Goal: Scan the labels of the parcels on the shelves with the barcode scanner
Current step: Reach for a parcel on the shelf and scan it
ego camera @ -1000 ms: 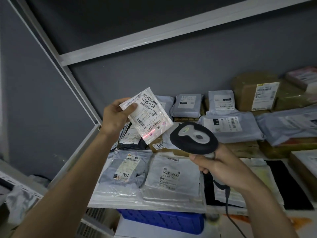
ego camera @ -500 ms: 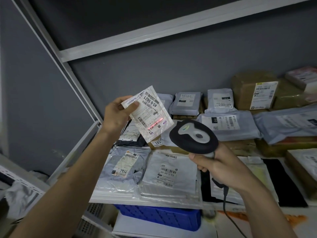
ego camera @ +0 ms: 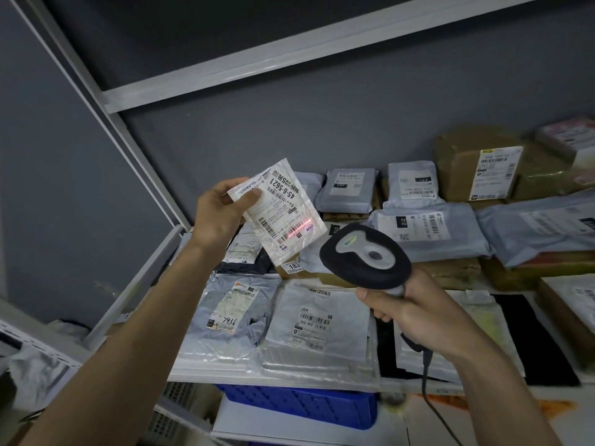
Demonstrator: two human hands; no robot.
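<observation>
Two hands work above the shelf (ego camera: 277, 379). The left hand (ego camera: 219, 214) pinches a parcel (ego camera: 283, 215) by its top corner, long axis running from 11 to 5 o'clock. The right hand (ego camera: 415, 312) grips the scanner (ego camera: 365, 256), at 4 o'clock from the parcel; its red line lies across the lower label.
</observation>
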